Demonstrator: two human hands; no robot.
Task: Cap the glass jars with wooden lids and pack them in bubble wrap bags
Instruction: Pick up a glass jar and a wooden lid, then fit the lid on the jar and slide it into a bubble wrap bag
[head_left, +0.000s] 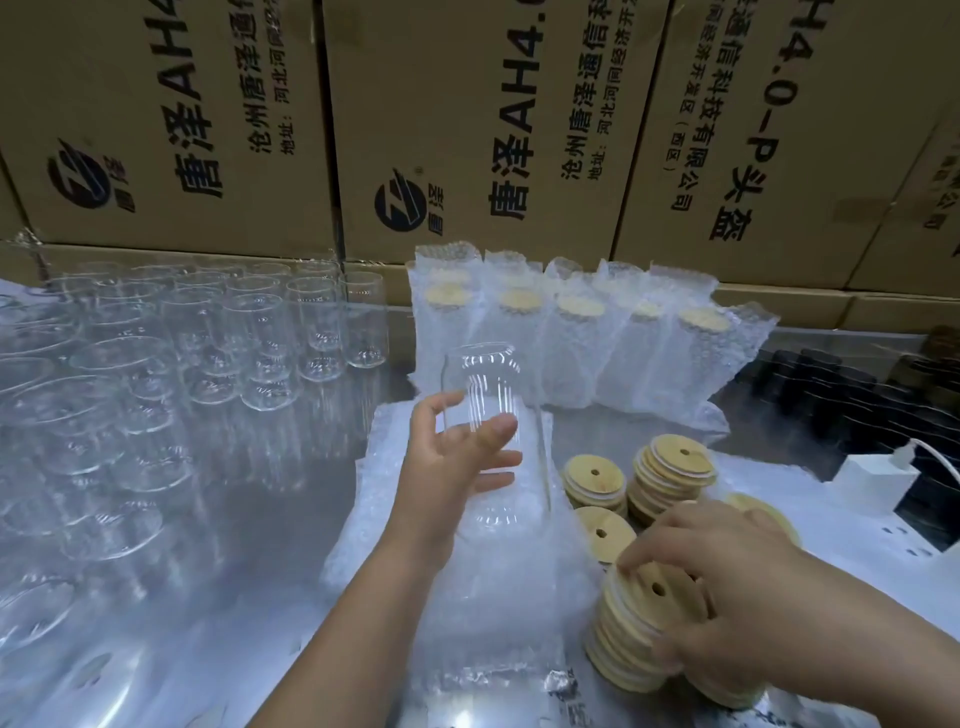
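Five bubble-wrapped lidded jars (571, 338) are stood at the back; many clear glass jars (218, 332) are left uncapped. One uncapped jar (491, 384) is gripped by the left hand (452, 467), a round wooden lid (649, 582) pinched by the right hand (737, 566).

Printed cardboard boxes (467, 130) stacked across top of frame. Shiny metal table (291, 519) fills the lower half. White power adapter (878, 480) at right edge, and black objects (831, 389) just behind it, too blurred to identify.
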